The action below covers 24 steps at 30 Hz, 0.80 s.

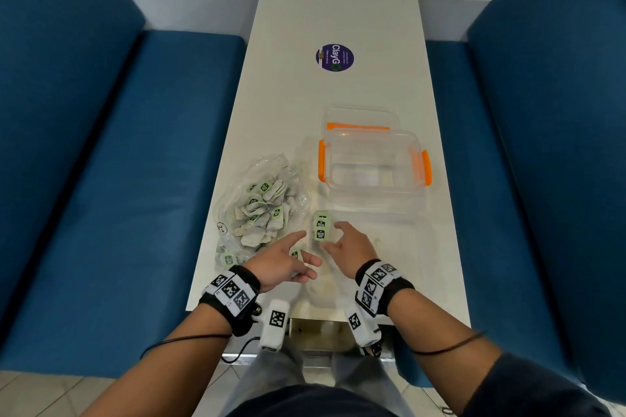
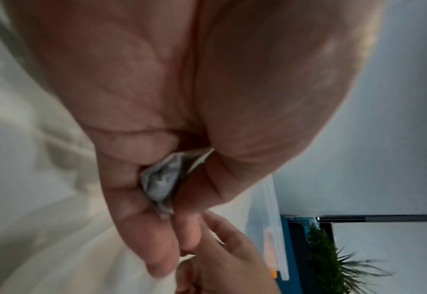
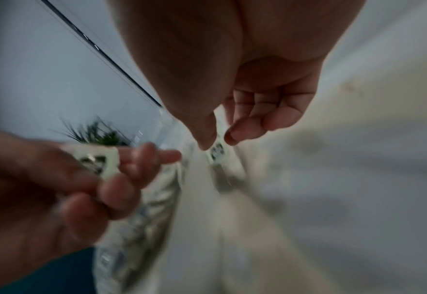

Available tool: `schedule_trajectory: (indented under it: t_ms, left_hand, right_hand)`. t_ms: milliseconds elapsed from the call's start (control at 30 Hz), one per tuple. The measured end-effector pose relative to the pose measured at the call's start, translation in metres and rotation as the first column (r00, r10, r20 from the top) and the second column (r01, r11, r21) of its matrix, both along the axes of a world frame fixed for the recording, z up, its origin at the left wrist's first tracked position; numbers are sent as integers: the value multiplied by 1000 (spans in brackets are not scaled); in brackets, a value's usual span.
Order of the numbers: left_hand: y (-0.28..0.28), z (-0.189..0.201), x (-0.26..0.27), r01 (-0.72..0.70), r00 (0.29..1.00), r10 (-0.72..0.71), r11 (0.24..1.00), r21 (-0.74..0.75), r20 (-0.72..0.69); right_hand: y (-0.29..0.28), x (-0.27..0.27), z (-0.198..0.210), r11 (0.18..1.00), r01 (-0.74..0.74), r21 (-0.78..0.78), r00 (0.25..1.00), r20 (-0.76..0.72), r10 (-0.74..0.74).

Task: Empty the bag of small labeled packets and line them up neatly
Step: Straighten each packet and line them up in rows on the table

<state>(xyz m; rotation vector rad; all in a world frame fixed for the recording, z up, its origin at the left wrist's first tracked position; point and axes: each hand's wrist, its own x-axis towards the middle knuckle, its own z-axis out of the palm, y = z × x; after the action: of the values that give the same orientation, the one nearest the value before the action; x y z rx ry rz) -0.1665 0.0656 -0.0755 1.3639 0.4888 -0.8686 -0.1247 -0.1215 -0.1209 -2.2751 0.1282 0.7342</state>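
Note:
A clear plastic bag [image 1: 262, 210] full of small green-labelled packets lies on the left of the white table [image 1: 338, 10]. Just right of it, three packets [image 1: 320, 227] lie in a short overlapping row. My left hand [image 1: 301, 257] grips one packet [image 1: 296, 254] against its palm with curled fingers, forefinger pointing toward the row; the left wrist view shows that packet [image 2: 162, 183] tucked in the fist. My right hand [image 1: 333, 237] hovers at the row's near end, thumb and forefinger slightly apart over the nearest packet [image 3: 217, 152]. The held packet [image 3: 106, 161] also shows in the right wrist view.
A clear storage box with orange latches [image 1: 374, 162] stands right of the bag, its lid [image 1: 359, 118] behind it. A round purple sticker [image 1: 334, 57] marks the far table. Blue benches [image 1: 135, 179] flank the narrow table. Another packet [image 1: 227, 259] lies at the bag's near end.

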Motion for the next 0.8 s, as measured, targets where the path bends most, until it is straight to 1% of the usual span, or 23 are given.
schedule_trajectory:
  t_ms: [67,100,200,267,333,400,467,533,667,800]
  left_hand:
    - [1,8,1,43,998,-41,998,-47,39]
    - [1,13,1,81,995,-76,995,-62,67]
    - [-3,27,5,202,968,-185,975,-89,169]
    - [-7,34,9,283,940,-261,956,-75,219]
    - [-9,37,12,305,934,-278,948,-95,222]
    - [-8,40,15,306,932,-277,947,-96,235]
    - [-4,41,18,301,923,-267,950,-87,277]
    - [-1,47,21,261,925,-230,963,-66,302]
    - [1,61,23,171,914,-162,985,10,371]
    - [-6,65,25,56,897,-61,998,24,437]
  right_hand:
    - [-4,-1,20,997,-1,73,996,86,-5]
    - [-6,-1,31,991,-25,129,993,115,10]
    - [-6,-6,57,945,-187,268,981,108,163]
    - [-5,-8,65,925,-251,284,967,108,229]
    - [-8,-5,70,923,-259,284,965,117,235]
    - [-12,0,77,916,-230,330,973,104,207]
    - [-18,5,85,895,-164,414,986,86,140]
    - [-24,10,93,878,-113,464,993,81,86]
    - [-32,17,104,869,-79,489,995,90,40]
    - [-35,20,109,861,-62,506,995,100,13]
